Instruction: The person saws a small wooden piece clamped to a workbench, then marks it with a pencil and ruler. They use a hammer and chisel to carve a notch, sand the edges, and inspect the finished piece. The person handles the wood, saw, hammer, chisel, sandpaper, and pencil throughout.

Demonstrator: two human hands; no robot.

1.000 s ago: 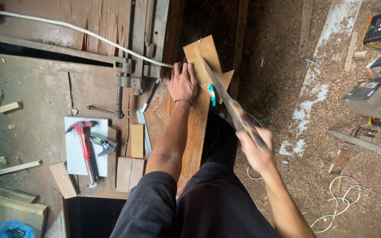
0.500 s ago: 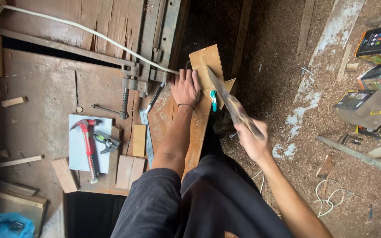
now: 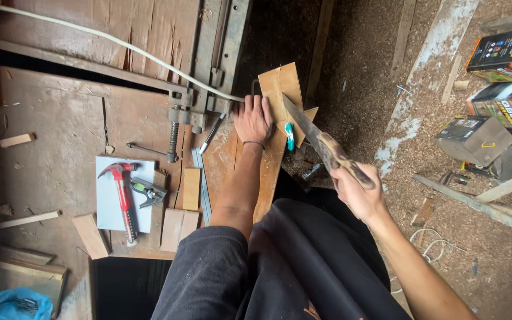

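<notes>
A thin plywood board (image 3: 280,89) is laid across the edge of the wooden workbench (image 3: 60,136), its far end overhanging toward the sawdust-covered floor (image 3: 374,71). The board is pinned flat by the left hand (image 3: 253,118), palm down, fingers spread, placed just beside the cut line. A handsaw (image 3: 318,139) is gripped by the right hand (image 3: 357,192), fingers wrapped tight around the worn wooden handle; the blade is angled up and left, with its tip set into the board's right edge next to the left hand. A small teal object (image 3: 290,136) is seen by the board's edge below the blade; what it is cannot be told. A white cable (image 3: 114,41) is run across the bench top to the board area. A metal vise (image 3: 200,106) is mounted left of the left hand. A red hammer (image 3: 124,195) and a small clamp (image 3: 147,191) are lying on a white sheet (image 3: 109,207), well apart from the hands, with short wood blocks (image 3: 191,188) beside them. Cardboard boxes (image 3: 493,89) are stacked on the floor at right. A blue bag (image 3: 10,303) is seen at bottom left.
</notes>
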